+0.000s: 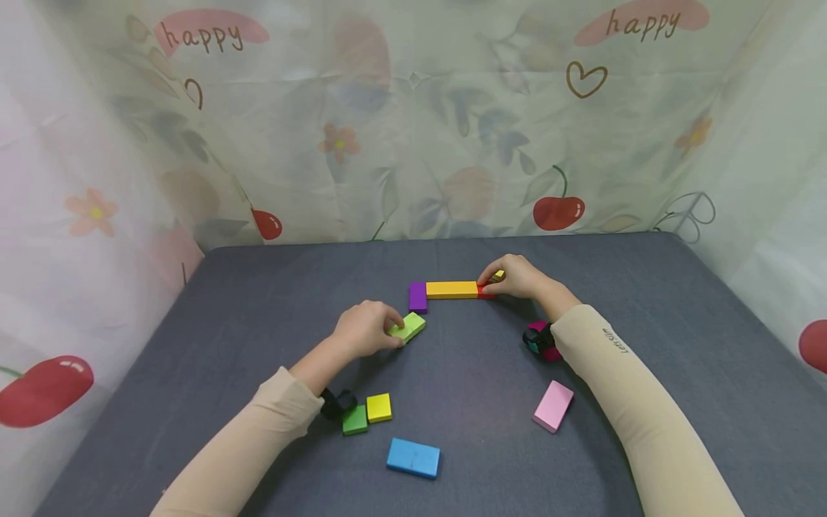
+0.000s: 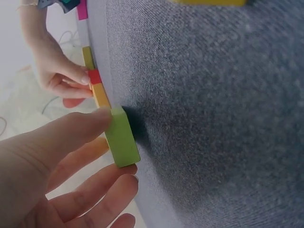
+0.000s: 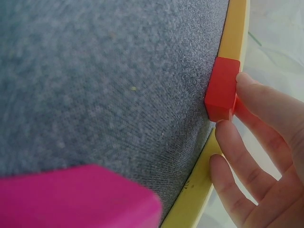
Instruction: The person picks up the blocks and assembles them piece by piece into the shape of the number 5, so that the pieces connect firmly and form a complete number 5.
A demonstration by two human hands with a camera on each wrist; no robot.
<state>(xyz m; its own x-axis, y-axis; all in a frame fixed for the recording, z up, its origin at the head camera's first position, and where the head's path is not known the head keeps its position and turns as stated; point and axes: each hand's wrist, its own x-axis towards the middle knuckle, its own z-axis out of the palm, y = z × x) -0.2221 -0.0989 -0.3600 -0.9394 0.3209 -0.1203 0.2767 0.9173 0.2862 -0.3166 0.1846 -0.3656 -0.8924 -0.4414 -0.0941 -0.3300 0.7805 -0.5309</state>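
- Pinching a flat light-green wooden block [image 1: 408, 327], the left hand [image 1: 363, 329] has thumb and fingers closed around its edges; the block lies on the grey fabric tabletop [image 1: 646, 323], just below the purple end of the row, angled as if it were being lined up with it.
- The right hand [image 1: 517, 276] holds a small red wooden block [image 1: 486, 291] between thumb and fingertips, pressed against the right end of the long orange-yellow block [image 1: 451, 289], so the row reads purple block [image 1: 418, 296], orange-yellow, red, edges touching.
- Both forearms in beige sleeves lie low over the table, wrists bent inward, fingers curled.
- Loose pieces lie nearer the person: a pink block [image 1: 553, 406], a blue block [image 1: 413, 457], and a yellow square [image 1: 379, 407] beside a green square [image 1: 354, 420].
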